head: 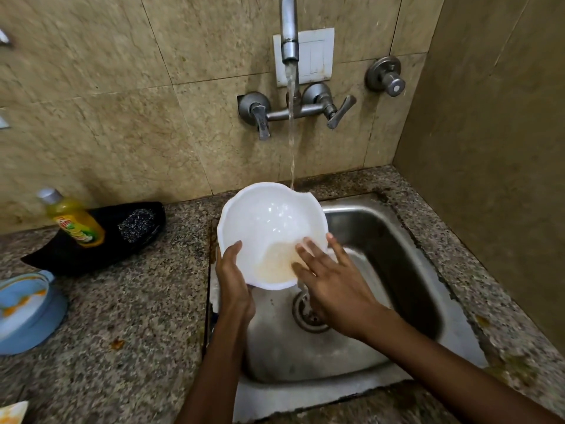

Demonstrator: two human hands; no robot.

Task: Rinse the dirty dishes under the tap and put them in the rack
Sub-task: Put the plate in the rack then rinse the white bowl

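Bowl: white bowl point(269, 228) in the middle of the frame, held over the left side of the sink point(382, 228), tipped toward the camera so dirty water pools at its low near edge.
Left hand: left hand point(234, 280) at the bowl's near-left rim, thumb over the rim and the rest underneath; grip clamped on the bowl, likely to keep it steady and tilted.
Right hand: right hand point(330, 280) with fingers straight and spread, tips inside the bowl on the brownish patch; grip apart, holding nothing, probably rubbing the dirt loose.
Water: running from the tap point(289, 29) at top center, falling past the bowl's far rim, right by a notch in that rim; hard to tell if any lands inside.
Why held so: probably kept low over the sink so the dirty water spills into the drain point(307, 316), not onto the bench point(128, 316).
Step in hand: looks like rinsing, with dirt left inside.
Rack: not seen anywhere in the frame.
More dishes: blue dish point(27, 313) with orange smears at the left edge, waiting on the bench.
Other things: yellow soap bottle point(73, 221) and a scrubber point(136, 224) on a black tray point(91, 255) at the left by the wall; two tap handles and a round knob point(386, 76) on the tiled wall.
In the way: nothing between bowl and stream; bowl needs a small move back to sit fully under the water.
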